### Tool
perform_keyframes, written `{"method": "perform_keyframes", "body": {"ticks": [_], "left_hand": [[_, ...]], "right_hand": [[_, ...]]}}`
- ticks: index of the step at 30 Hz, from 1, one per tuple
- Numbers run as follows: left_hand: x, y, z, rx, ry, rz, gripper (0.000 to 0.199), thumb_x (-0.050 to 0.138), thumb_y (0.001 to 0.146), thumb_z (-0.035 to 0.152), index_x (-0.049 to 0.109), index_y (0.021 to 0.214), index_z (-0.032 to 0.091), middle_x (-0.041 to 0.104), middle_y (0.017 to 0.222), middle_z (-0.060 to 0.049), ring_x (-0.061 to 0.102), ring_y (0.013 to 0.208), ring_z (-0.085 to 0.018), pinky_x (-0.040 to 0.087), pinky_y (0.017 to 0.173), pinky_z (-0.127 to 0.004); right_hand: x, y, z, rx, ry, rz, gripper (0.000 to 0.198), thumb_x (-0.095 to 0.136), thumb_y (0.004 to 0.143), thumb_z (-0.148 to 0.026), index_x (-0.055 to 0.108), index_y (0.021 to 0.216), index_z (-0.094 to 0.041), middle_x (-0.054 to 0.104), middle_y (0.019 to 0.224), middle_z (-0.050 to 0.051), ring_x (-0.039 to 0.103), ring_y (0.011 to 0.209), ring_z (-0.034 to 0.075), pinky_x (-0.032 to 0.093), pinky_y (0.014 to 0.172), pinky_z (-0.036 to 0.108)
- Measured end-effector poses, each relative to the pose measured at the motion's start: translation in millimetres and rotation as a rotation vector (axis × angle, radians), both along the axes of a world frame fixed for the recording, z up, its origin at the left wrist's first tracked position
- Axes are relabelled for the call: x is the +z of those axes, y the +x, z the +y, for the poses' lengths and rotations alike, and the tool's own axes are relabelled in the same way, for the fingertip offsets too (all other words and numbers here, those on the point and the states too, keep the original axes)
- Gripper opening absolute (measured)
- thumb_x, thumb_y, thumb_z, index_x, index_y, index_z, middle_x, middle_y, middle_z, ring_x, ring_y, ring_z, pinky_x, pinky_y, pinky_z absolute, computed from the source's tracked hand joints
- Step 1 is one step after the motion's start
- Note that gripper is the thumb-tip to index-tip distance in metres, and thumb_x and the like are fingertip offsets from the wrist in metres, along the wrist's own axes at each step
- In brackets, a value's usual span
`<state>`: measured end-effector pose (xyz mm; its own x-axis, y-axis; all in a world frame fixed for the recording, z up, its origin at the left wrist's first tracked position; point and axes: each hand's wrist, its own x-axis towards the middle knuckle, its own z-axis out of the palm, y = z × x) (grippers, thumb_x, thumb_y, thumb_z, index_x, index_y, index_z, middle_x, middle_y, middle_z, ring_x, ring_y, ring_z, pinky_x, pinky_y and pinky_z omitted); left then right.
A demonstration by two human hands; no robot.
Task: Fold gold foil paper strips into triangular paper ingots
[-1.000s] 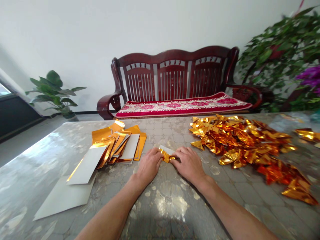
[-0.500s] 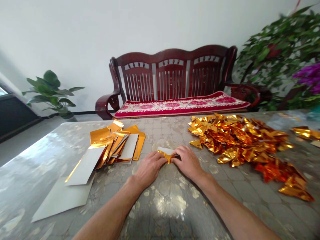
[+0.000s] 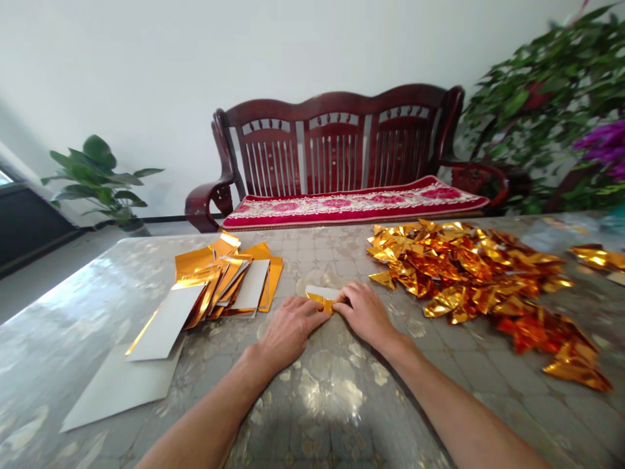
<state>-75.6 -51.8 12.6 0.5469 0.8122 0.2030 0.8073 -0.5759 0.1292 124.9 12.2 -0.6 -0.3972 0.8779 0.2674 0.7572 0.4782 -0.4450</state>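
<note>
A partly folded sheet of gold foil paper (image 3: 319, 299) lies on the table between my hands, its white back showing along the far edge. My left hand (image 3: 293, 326) is closed on its left and near side, fingers pressed to the fold. My right hand (image 3: 362, 311) pinches its right end between thumb and fingers. Both hands rest low at the tabletop, and they cover parts of the sheet. To the left lies a loose stack of gold foil sheets (image 3: 209, 270), some with the white side up. On the right spreads a heap of folded gold foil pieces (image 3: 463, 264).
The table (image 3: 327, 417) has a shiny, flower-patterned cover. A larger pale sheet (image 3: 117, 391) lies at front left. Clear plastic (image 3: 556, 233) sits at the far right. Beyond the table stand a dark wooden bench (image 3: 336, 150) and potted plants (image 3: 100, 176).
My left fingers have shifted slightly right along the near fold of the foil paper. My right hand keeps its pinch nearly in place. The whole view has moved a little.
</note>
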Motion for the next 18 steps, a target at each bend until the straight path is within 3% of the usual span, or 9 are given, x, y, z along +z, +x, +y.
{"method": "perform_keyframes", "body": {"ticks": [9, 15, 18], "left_hand": [[-0.6, 1.6, 1.3, -0.003, -0.005, -0.066, 0.035, 0.052, 0.093, 0.013, 0.066, 0.120, 0.029, 0.068, 0.115, -0.004, 0.059, 0.111, -0.021, 0.045, 0.098, -0.037], [-2.5, 8.8, 1.5, 0.021, -0.020, -0.102, 0.025, 0.047, 0.095, 0.011, 0.065, 0.108, 0.021, 0.068, 0.105, -0.005, 0.059, 0.102, -0.020, 0.047, 0.094, -0.034], [-1.9, 11.3, 0.8, 0.030, -0.015, -0.102, 0.028, 0.043, 0.096, 0.010, 0.060, 0.116, 0.020, 0.066, 0.106, -0.006, 0.057, 0.101, -0.021, 0.047, 0.093, -0.034]], "right_hand": [[2.6, -4.6, -1.8, -0.040, 0.023, -0.070, 0.009, 0.067, 0.087, -0.027, 0.066, 0.080, -0.021, 0.065, 0.091, 0.003, 0.054, 0.090, 0.020, 0.036, 0.078, 0.030], [5.0, -5.7, -2.2, -0.050, 0.003, -0.066, 0.007, 0.068, 0.085, -0.026, 0.065, 0.080, -0.022, 0.065, 0.091, 0.003, 0.053, 0.089, 0.019, 0.036, 0.077, 0.030], [6.4, -5.9, -2.0, -0.047, -0.014, -0.050, 0.007, 0.068, 0.085, -0.026, 0.065, 0.081, -0.021, 0.066, 0.092, 0.003, 0.053, 0.089, 0.019, 0.035, 0.078, 0.030]]}}
